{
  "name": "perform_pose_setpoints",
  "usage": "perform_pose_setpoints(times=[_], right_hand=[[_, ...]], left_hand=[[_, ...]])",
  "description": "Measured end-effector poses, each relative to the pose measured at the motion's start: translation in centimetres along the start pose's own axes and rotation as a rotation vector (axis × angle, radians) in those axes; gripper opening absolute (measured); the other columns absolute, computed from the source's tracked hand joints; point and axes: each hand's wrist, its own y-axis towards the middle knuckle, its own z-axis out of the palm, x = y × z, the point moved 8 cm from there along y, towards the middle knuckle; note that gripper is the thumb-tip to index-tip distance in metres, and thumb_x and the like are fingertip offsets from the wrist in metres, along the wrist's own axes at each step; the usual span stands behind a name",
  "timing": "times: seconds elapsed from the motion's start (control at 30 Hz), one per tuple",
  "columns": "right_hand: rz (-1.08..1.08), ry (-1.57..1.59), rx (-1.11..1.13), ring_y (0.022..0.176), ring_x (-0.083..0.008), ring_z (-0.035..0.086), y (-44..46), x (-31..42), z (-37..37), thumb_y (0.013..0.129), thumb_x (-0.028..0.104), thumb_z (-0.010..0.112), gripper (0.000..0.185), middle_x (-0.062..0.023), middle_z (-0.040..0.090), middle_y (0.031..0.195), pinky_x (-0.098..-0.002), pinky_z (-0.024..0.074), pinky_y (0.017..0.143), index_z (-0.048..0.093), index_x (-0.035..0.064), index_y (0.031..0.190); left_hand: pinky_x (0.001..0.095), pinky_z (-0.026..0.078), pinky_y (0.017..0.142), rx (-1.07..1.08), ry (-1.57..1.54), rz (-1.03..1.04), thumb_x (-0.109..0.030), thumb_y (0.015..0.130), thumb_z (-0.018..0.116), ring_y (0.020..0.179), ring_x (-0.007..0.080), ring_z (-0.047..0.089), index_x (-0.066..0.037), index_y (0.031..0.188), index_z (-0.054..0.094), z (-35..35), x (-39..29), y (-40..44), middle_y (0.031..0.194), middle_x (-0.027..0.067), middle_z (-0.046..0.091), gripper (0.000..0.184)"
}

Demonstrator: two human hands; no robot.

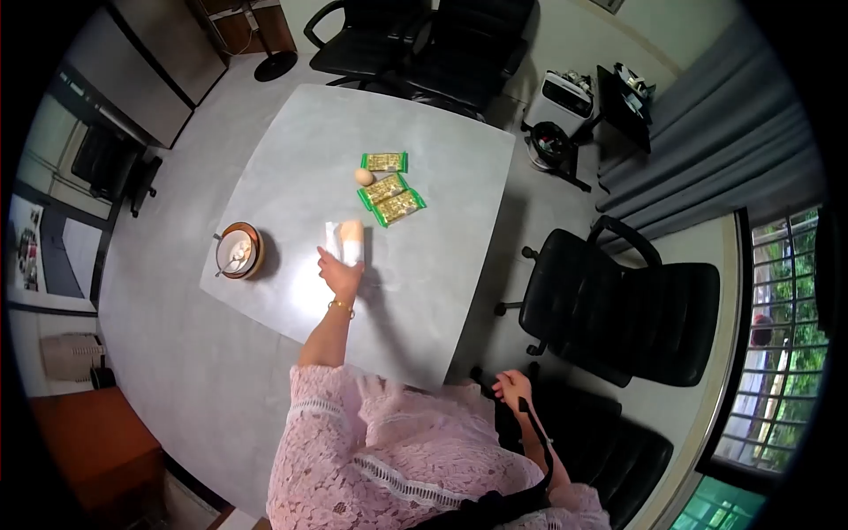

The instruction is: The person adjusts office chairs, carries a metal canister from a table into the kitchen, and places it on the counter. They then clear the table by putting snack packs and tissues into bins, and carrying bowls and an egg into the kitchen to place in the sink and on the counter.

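Note:
My left hand [340,276] reaches over the grey table and grips the lower end of a tan piece of food in a white wrapper [352,240]. The tan end points away from me, and a strip of white wrapping [332,237] stands beside it. Part of the grip is hidden behind the hand. My right hand [512,389] hangs beyond the table's near right edge with its fingers curled in, nothing visible in them. Farther up lie several green-and-gold snack packets [384,162] and a brown egg [364,177]. The two nearer packets touch each other.
To the left on the table [442,291] is a bowl [237,252] with pale contents and a spoon, close to the edge. A black office chair [618,305] stands at the right. More black chairs [459,53] line the far side. A bin [549,146] stands far right.

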Motion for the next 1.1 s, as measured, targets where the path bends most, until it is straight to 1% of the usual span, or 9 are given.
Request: perform_pose_setpoints(times=[0.23,0.4,0.6,0.73,0.8,0.87,0.93,0.97,1.1], right_hand=[[-0.334,-0.197,0.395,0.046,-0.0085,0.049,8.0,6.9,5.4,0.082,0.017,0.050,0.013,-0.0040,0.057,0.062,-0.0214,0.0387,0.040,0.053,0.0042,0.084],[-0.252,-0.316,0.638,0.047,-0.0078,0.049,9.5,12.0,6.7,0.082,0.018,0.050,0.015,-0.0042,0.056,0.062,-0.0216,0.0383,0.039,0.051,0.0038,0.084],[-0.327,-0.279,0.623,0.048,-0.0085,0.050,11.8,18.5,1.6,0.082,0.019,0.050,0.016,-0.0048,0.057,0.064,-0.0212,0.0415,0.043,0.051,0.0037,0.086],[-0.501,-0.165,0.543,0.050,-0.0090,0.052,14.4,22.5,-2.9,0.081,0.020,0.052,0.018,-0.0048,0.057,0.065,-0.0217,0.0424,0.045,0.051,0.0029,0.086],[-0.401,-0.148,0.502,0.049,-0.0090,0.052,15.0,24.2,-4.9,0.081,0.022,0.053,0.020,-0.0051,0.057,0.067,-0.0215,0.0419,0.045,0.051,0.0025,0.086],[-0.388,-0.163,0.463,0.058,-0.0117,0.055,15.9,26.0,-6.6,0.079,0.024,0.056,0.026,-0.0064,0.058,0.071,-0.0234,0.0446,0.053,0.050,0.0020,0.092],[-0.627,-0.257,0.322,0.071,-0.0154,0.057,16.3,29.0,-9.0,0.076,0.026,0.059,0.037,-0.0086,0.058,0.080,-0.0267,0.0455,0.065,0.046,0.0011,0.101],[-0.552,-0.248,0.384,0.085,-0.0195,0.054,17.2,29.3,-9.9,0.073,0.030,0.063,0.055,-0.0124,0.055,0.096,-0.0299,0.0437,0.074,0.038,0.0005,0.112],[-0.658,-0.188,0.342,0.097,-0.0234,0.048,21.7,31.8,-13.2,0.069,0.035,0.066,0.079,-0.0174,0.036,0.121,-0.0309,0.0444,0.073,0.022,0.0024,0.126]], left_hand=[[0.0358,0.032,0.092,0.100,-0.458,-0.066,-0.024,0.047,0.075,0.109,0.0328,0.039,0.010,0.122,0.023,2.0,4.9,-6.7,0.117,0.0257,0.038,0.098],[0.0345,0.033,0.092,0.107,-0.594,0.007,-0.022,0.049,0.075,0.108,0.0305,0.040,0.009,0.121,0.025,0.8,0.4,-13.6,0.115,0.0236,0.040,0.093],[0.0346,0.035,0.090,0.083,-0.399,0.082,-0.016,0.049,0.075,0.108,0.0286,0.039,0.006,0.123,0.025,2.3,-7.3,-16.6,0.117,0.0201,0.038,0.092],[0.0367,0.033,0.092,0.260,-0.759,0.168,-0.008,0.050,0.074,0.111,0.0278,0.036,0.006,0.124,0.024,5.1,-14.4,-17.2,0.121,0.0186,0.034,0.090],[0.0370,0.034,0.091,0.230,-0.590,0.323,-0.007,0.049,0.073,0.110,0.0285,0.038,0.006,0.124,0.023,6.4,-16.4,-16.6,0.120,0.0190,0.034,0.091],[0.0368,0.035,0.090,0.251,-0.519,0.406,-0.008,0.048,0.074,0.107,0.0293,0.040,0.005,0.125,0.023,7.2,-19.7,-15.9,0.117,0.0192,0.037,0.093],[0.0365,0.036,0.087,0.348,-0.467,0.418,-0.010,0.046,0.074,0.104,0.0300,0.042,0.004,0.125,0.024,9.4,-22.4,-15.3,0.114,0.0194,0.040,0.094],[0.0362,0.037,0.086,0.340,-0.412,0.490,-0.012,0.045,0.074,0.101,0.0301,0.043,0.003,0.124,0.025,10.2,-24.4,-15.2,0.111,0.0189,0.042,0.095],[0.0372,0.036,0.085,0.484,-0.254,0.726,-0.012,0.045,0.073,0.099,0.0309,0.043,0.002,0.124,0.026,12.4,-34.5,-14.6,0.108,0.0177,0.044,0.093]])
